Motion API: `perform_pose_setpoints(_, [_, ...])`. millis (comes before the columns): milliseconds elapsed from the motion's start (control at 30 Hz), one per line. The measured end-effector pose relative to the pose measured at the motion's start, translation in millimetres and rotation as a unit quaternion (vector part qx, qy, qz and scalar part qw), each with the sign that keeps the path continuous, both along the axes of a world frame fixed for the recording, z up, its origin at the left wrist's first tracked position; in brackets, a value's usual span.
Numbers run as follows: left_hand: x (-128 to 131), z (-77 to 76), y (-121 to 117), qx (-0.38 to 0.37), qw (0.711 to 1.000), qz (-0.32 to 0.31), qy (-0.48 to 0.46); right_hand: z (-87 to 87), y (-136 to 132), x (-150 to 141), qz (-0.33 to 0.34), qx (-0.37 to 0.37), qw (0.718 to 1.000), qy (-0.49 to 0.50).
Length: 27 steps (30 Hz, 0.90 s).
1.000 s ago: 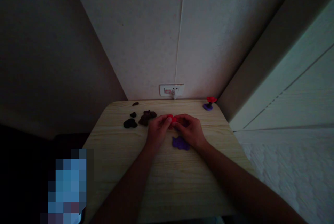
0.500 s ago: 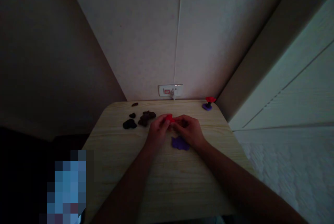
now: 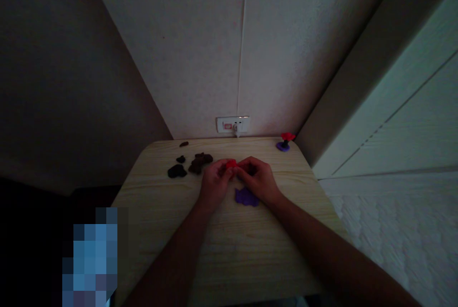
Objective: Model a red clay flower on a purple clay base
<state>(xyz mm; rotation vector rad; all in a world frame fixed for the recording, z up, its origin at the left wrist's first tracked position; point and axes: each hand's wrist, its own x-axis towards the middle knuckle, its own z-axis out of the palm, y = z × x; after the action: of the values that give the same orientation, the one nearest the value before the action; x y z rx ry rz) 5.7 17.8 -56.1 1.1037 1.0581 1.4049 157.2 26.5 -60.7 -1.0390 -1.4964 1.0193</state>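
Note:
A small lump of red modelling clay [image 3: 232, 164] is pinched between my two hands above the middle of the wooden table. My left hand [image 3: 216, 178] grips it from the left, thumb in front. From the right, the fingertips of my right hand [image 3: 258, 177] press on the same piece. A flat, ragged piece of purple clay [image 3: 246, 197] lies just below my right hand. Left of my left hand sit brown clay lumps [image 3: 199, 163], a black clay piece [image 3: 177, 170] and a smaller black bit [image 3: 181, 159].
At the table's back right corner stands a clay figure [image 3: 285, 142] with a red top, dark stem and purple base. A little brown strip [image 3: 183, 144] lies at the back left. Behind the table [image 3: 229, 250] is a wall socket [image 3: 233, 124] with a plug in it.
Both hands stay in nearly the same place, with small finger shifts around the red clay. The view has moved slightly; the other pieces lie as before.

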Motion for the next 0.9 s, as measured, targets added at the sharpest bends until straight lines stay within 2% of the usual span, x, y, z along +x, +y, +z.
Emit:
perform_pose_setpoints(167, [0.1,-0.6,0.9,-0.016,0.999,0.012,-0.031,2.0,1.2,0.0,0.005,-0.024,0.999,0.038])
perform_pose_setpoints(300, [-1.8,0.7,1.9,-0.014,1.0,0.017,-0.015,3.6,1.1,-0.6,0.007,-0.03,0.998,0.055])
perform_pose_setpoints(533, [-1.5,1.9,0.4,0.03,0.999,0.009,0.016,3.5,-0.5,1.0,0.016,-0.004,1.0,0.013])
perform_pose_setpoints(733, [-4.8,-4.6,2.9,0.007,1.0,0.023,0.016,1.5,-0.6,1.2,0.003,-0.009,1.0,-0.003])
perform_pose_setpoints(900, [-6.7,-0.9,1.9,-0.004,1.0,0.022,0.017,4.8,-2.2,-3.3,-0.014,0.017,0.999,-0.038])
